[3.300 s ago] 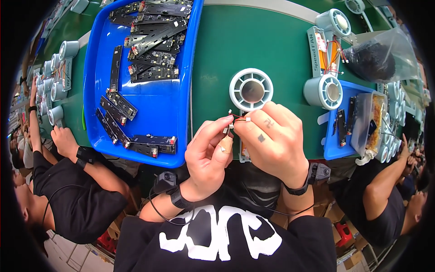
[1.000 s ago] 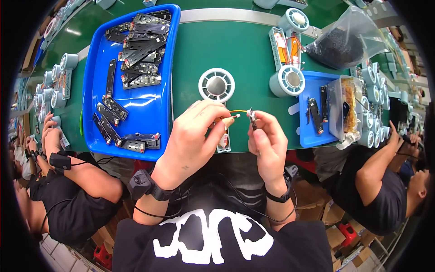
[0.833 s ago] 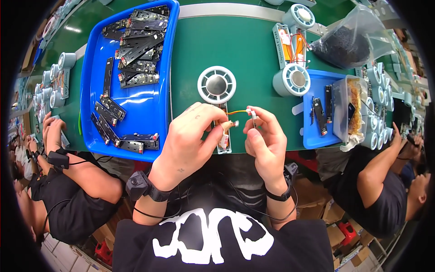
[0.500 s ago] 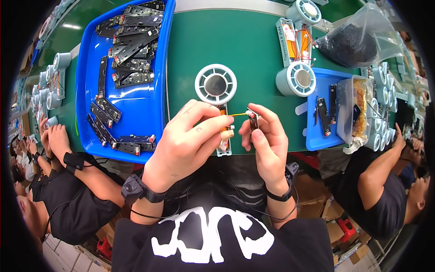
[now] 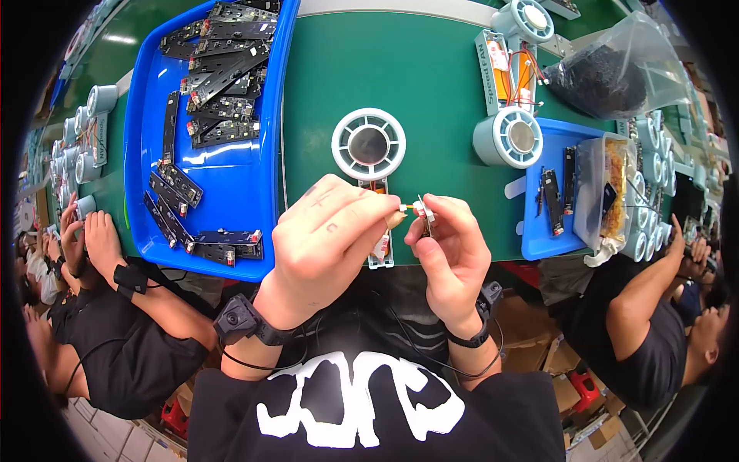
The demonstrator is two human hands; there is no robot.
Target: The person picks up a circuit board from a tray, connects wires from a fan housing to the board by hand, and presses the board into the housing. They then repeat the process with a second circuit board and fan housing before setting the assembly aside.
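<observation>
My left hand [image 5: 327,235] is closed, with its thumb and forefinger pinching a thin yellow wire [image 5: 409,206]. Facing it, my right hand [image 5: 456,254] grips a small black circuit board [image 5: 428,225] between thumb and fingers, seen nearly edge-on. The wire's other end meets the white connector at the board's top; whether it is plugged in I cannot tell. Beneath my hands lies a pale blue handheld fan body [image 5: 368,145], its round ring pointing away from me. Its narrow handle is mostly covered by my left hand.
A blue tray [image 5: 269,173] with several black circuit boards is on the left. Rightward stand a pale fan body [image 5: 508,137] with exposed wires, a smaller blue tray [image 5: 539,245], a clear plastic box [image 5: 591,173] and a bag of dark parts [image 5: 604,81]. Co-workers sit on both sides.
My hands have come closer together, so less of the yellow wire shows between them. The board in my right hand has turned more edge-on.
</observation>
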